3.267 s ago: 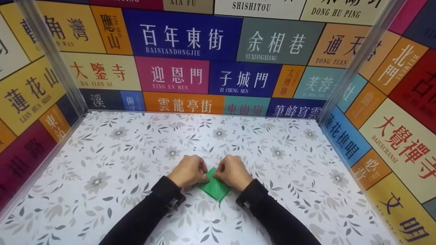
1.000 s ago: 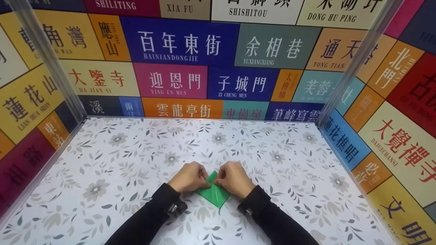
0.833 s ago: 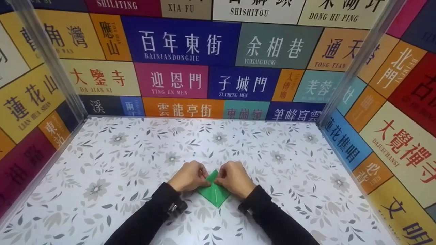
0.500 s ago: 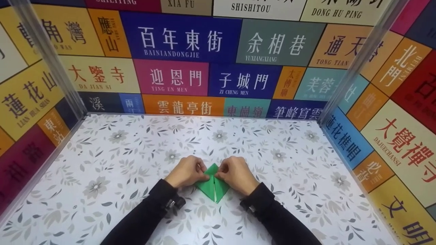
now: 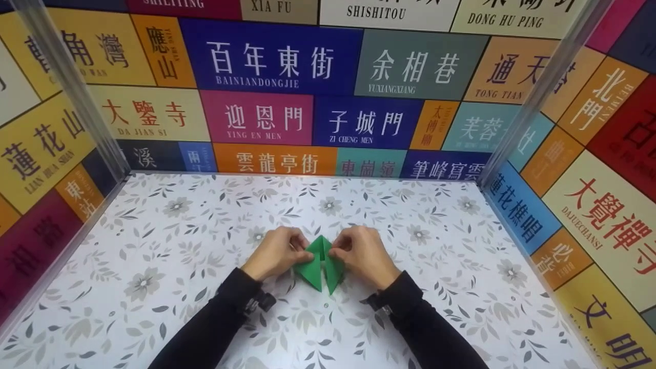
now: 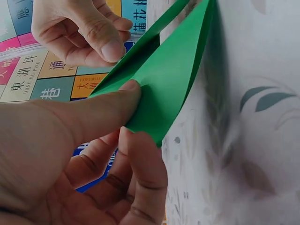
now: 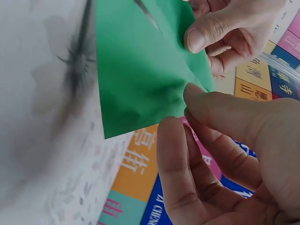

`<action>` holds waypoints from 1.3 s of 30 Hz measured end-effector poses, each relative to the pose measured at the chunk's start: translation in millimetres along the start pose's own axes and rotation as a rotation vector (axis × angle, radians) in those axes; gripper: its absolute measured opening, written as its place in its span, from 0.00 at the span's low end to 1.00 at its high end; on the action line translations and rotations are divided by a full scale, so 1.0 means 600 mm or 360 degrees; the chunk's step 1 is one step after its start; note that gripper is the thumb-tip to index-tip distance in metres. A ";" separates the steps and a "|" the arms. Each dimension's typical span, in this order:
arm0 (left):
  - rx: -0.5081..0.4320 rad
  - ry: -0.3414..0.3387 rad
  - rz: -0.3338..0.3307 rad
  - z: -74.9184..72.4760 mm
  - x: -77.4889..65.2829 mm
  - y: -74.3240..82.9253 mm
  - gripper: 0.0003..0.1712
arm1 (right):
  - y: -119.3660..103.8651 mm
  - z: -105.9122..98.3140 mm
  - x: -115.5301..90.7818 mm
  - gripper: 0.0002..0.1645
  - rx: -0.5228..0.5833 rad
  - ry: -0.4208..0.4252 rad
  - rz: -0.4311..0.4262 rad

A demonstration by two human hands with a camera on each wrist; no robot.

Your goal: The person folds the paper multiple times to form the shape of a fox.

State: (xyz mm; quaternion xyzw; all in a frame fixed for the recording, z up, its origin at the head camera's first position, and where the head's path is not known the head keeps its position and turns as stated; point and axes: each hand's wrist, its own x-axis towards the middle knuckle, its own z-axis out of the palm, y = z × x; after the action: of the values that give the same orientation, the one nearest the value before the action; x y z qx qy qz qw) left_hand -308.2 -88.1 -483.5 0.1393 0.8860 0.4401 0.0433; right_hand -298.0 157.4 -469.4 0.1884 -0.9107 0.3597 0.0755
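A folded piece of green paper (image 5: 308,271) is between both hands at the middle of the table in the head view. It has a diamond outline, with two flaps parted by a gap down the centre. My left hand (image 5: 277,252) pinches its left side between thumb and fingers; the left wrist view shows the thumb lying on the green paper (image 6: 161,89). On the opposite side my right hand (image 5: 365,256) pinches the other flap. In the right wrist view the thumb and index fingertip meet at the edge of the green paper (image 7: 140,79).
The table (image 5: 205,215) has a white cover printed with grey flowers and leaves. Panels of coloured signs with Chinese characters (image 5: 271,56) stand behind it and along both sides. Dark sleeves (image 5: 205,328) cover the forearms, with a small device strapped at each wrist.
Both hands and the green paper have moved up in the head view, away from the body. The paper's two front flaps have spread apart, and the gap between them has widened.
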 end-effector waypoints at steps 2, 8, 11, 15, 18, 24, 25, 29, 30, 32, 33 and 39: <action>-0.0019 0.0031 -0.0005 -0.005 0.001 0.003 0.10 | -0.003 -0.008 0.001 0.06 -0.0003 0.0023 0.0015; -0.0069 0.0179 0.0070 -0.017 0.001 0.013 0.09 | -0.008 -0.032 0.001 0.05 -0.0047 0.0096 0.0000; -0.0050 0.0285 0.0135 -0.020 -0.002 0.018 0.09 | -0.010 -0.044 0.000 0.04 -0.0047 0.0137 -0.0028; 0.0025 0.0444 0.0288 -0.021 -0.003 0.025 0.09 | -0.010 -0.060 -0.001 0.04 -0.0040 0.0190 -0.0037; 0.0088 0.0557 0.0455 -0.017 -0.004 0.028 0.10 | -0.009 -0.071 -0.001 0.03 -0.0044 0.0213 -0.0031; 0.0263 0.0661 0.0761 -0.003 -0.002 0.022 0.13 | -0.005 -0.089 -0.003 0.03 -0.0076 0.0258 -0.0016; 0.0313 0.0672 0.0813 0.000 -0.002 0.021 0.13 | -0.005 -0.092 -0.004 0.03 -0.0077 0.0267 -0.0013; 0.0511 0.0669 0.1048 0.009 -0.002 0.014 0.15 | -0.005 -0.104 -0.005 0.03 -0.0077 0.0300 -0.0004; 0.0554 0.0655 0.1105 0.011 -0.001 0.012 0.15 | -0.005 -0.105 -0.005 0.03 -0.0080 0.0308 -0.0003; 0.0624 0.0600 0.1200 0.014 0.000 0.007 0.15 | -0.005 -0.108 -0.005 0.03 -0.0082 0.0316 0.0002; 0.0649 0.0564 0.1239 0.016 0.001 0.004 0.15 | -0.005 -0.109 -0.005 0.03 -0.0084 0.0318 0.0004; 0.0720 0.0298 0.1393 0.025 0.003 -0.009 0.16 | -0.006 -0.109 -0.004 0.03 -0.0081 0.0298 0.0016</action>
State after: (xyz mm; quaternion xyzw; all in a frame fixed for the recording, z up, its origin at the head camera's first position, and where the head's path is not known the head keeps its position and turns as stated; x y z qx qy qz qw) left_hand -308.3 -79.3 -496.5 0.4636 0.8178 0.2245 -0.2565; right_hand -294.2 200.6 -420.3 0.1474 -0.9094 0.3530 0.1633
